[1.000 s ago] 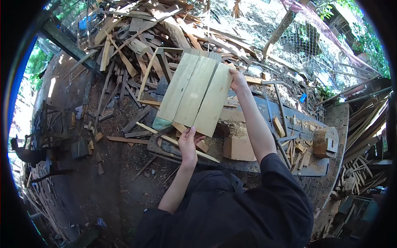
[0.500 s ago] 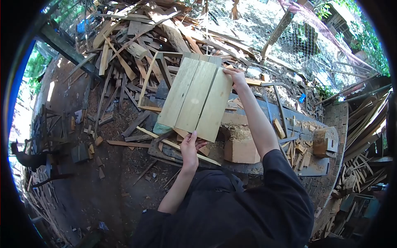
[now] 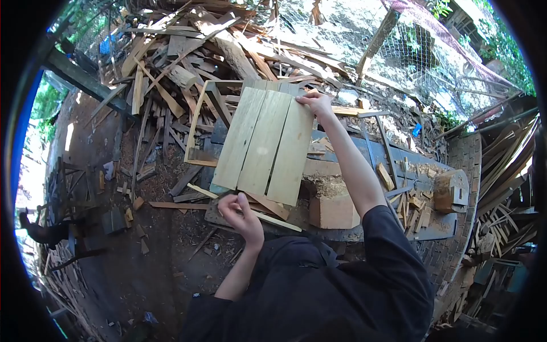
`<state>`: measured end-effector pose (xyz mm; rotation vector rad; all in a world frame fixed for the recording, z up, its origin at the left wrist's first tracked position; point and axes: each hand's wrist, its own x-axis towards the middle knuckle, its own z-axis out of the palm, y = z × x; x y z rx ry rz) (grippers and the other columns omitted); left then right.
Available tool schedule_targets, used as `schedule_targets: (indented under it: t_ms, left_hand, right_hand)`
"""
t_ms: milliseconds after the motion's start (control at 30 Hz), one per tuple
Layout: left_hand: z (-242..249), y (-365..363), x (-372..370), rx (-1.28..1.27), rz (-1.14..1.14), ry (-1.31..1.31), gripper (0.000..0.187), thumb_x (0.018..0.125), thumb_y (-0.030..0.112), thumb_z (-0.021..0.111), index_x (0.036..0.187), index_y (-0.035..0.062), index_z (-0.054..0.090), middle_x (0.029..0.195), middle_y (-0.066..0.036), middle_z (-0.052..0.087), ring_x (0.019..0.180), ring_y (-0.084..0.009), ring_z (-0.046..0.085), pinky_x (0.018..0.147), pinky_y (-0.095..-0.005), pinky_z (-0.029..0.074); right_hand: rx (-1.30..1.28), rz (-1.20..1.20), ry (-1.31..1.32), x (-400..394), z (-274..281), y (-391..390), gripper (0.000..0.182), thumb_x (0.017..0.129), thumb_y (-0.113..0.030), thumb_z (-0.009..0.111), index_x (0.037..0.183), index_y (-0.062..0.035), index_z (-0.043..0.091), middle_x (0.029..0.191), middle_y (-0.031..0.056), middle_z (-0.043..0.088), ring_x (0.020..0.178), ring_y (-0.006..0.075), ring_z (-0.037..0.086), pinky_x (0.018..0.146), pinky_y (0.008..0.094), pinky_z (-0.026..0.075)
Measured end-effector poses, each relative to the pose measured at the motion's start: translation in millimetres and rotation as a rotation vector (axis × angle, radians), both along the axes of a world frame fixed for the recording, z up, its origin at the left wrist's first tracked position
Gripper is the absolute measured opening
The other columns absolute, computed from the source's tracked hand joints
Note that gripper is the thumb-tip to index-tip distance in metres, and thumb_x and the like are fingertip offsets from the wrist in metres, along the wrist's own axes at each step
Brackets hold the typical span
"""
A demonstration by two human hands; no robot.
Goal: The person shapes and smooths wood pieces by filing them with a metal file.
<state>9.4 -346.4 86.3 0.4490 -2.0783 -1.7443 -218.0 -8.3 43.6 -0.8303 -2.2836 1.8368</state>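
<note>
A panel of three pale wooden boards (image 3: 263, 139) lies side by side in front of me, with narrow gaps between the boards. Its top right corner is pinched by my right hand (image 3: 315, 104). Just below the panel's lower left corner is my left hand (image 3: 241, 216), off the wood, its fingers curled and partly apart. Greyish board ends (image 3: 273, 85) show behind the panel's top edge. To the left stands a light wooden frame (image 3: 196, 122), partly hidden by the panel.
A dark bench (image 3: 347, 233) runs to the right, bearing a large wooden block (image 3: 333, 210), offcuts and a notched block (image 3: 451, 191). Scrap wood (image 3: 228, 51) is heaped beyond. A wire fence (image 3: 413, 51) stands at the upper right. Wood pieces litter the ground at left.
My left hand has let go of the panel's lower edge and moved left and down. The panel, with my right hand on it, has shifted slightly left and its lower edge sits lower.
</note>
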Motion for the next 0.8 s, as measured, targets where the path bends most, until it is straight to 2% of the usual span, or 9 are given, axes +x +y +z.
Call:
schedule_targets:
  t_ms: [67,133,333,467,633,667,700,767,800]
  left_hand:
    - [36,3,-50,-0.179,-0.365,0.045,0.017,0.103,0.016,0.065,0.106,-0.0002,0.062,0.097,-0.009,0.061,0.101,-0.0215,0.060,0.087,-0.0361,0.044]
    - [49,18,-113,-0.371,-0.556,0.223,0.014,0.102,0.017,0.064,0.106,0.0040,0.069,0.098,-0.010,0.066,0.101,-0.0246,0.060,0.087,-0.0388,0.044]
    - [6,97,-272,-0.903,-0.815,0.375,0.025,0.104,0.028,0.058,0.112,0.0132,0.076,0.112,-0.005,0.070,0.115,-0.0267,0.060,0.101,-0.0457,0.042]
    - [-22,130,-329,-1.046,-0.970,0.387,0.028,0.101,0.036,0.062,0.112,0.0157,0.077,0.121,-0.005,0.066,0.123,-0.0261,0.055,0.106,-0.0485,0.037]
    - [1,142,-365,-0.996,-1.415,-0.015,0.038,0.089,0.050,0.075,0.112,0.0193,0.078,0.130,-0.006,0.061,0.134,-0.0231,0.048,0.115,-0.0477,0.027]
    - [6,142,-367,-1.068,-1.419,0.034,0.038,0.088,0.045,0.079,0.111,0.0145,0.076,0.125,-0.009,0.064,0.129,-0.0229,0.055,0.110,-0.0447,0.037]
    - [5,145,-371,-1.068,-1.426,0.038,0.038,0.088,0.045,0.079,0.111,0.0145,0.076,0.125,-0.009,0.064,0.129,-0.0229,0.055,0.110,-0.0447,0.037]
    - [4,149,-383,-0.817,-1.617,-0.195,0.038,0.088,0.038,0.081,0.111,0.0085,0.074,0.113,-0.011,0.069,0.114,-0.0225,0.065,0.099,-0.0390,0.049]
    - [2,149,-382,-0.759,-1.613,-0.155,0.037,0.091,0.033,0.081,0.111,0.0033,0.072,0.103,-0.012,0.072,0.098,-0.0202,0.069,0.088,-0.0344,0.055]
  right_hand:
    - [-0.026,-0.067,0.029,2,-14,-3,0.046,0.076,-0.030,0.094,0.102,0.0039,0.078,0.093,0.0122,0.076,0.082,0.0182,0.070,0.076,0.0320,0.056]
    - [-0.071,-0.100,0.024,5,-15,-8,0.045,0.076,-0.030,0.093,0.101,0.0036,0.078,0.092,0.0119,0.076,0.080,0.0176,0.070,0.074,0.0317,0.056]
    - [-0.153,-0.185,0.091,8,-15,-20,0.039,0.079,-0.027,0.091,0.099,0.0034,0.077,0.085,0.0097,0.076,0.072,0.0138,0.068,0.069,0.0286,0.055]
    - [-0.146,-0.227,0.117,9,-16,-22,0.037,0.080,-0.026,0.090,0.099,0.0035,0.078,0.085,0.0098,0.076,0.072,0.0129,0.069,0.069,0.0271,0.055]
    - [-0.136,-0.253,0.090,7,-17,-24,0.037,0.081,-0.026,0.090,0.099,0.0031,0.078,0.086,0.0102,0.077,0.072,0.0126,0.069,0.069,0.0274,0.055]
    - [-0.131,-0.257,0.087,8,-16,-25,0.037,0.081,-0.027,0.090,0.100,0.0030,0.078,0.086,0.0104,0.077,0.073,0.0126,0.069,0.070,0.0275,0.055]
    - [-0.126,-0.261,0.087,8,-14,-27,0.037,0.081,-0.027,0.090,0.100,0.0029,0.078,0.086,0.0105,0.077,0.073,0.0126,0.070,0.070,0.0276,0.056]
    - [-0.133,-0.256,0.094,9,-10,-28,0.037,0.081,-0.027,0.090,0.099,0.0028,0.078,0.086,0.0108,0.077,0.073,0.0125,0.070,0.070,0.0276,0.056]
    - [-0.141,-0.245,0.099,10,-11,-28,0.036,0.081,-0.027,0.090,0.099,0.0027,0.078,0.087,0.0111,0.078,0.074,0.0125,0.070,0.071,0.0277,0.056]
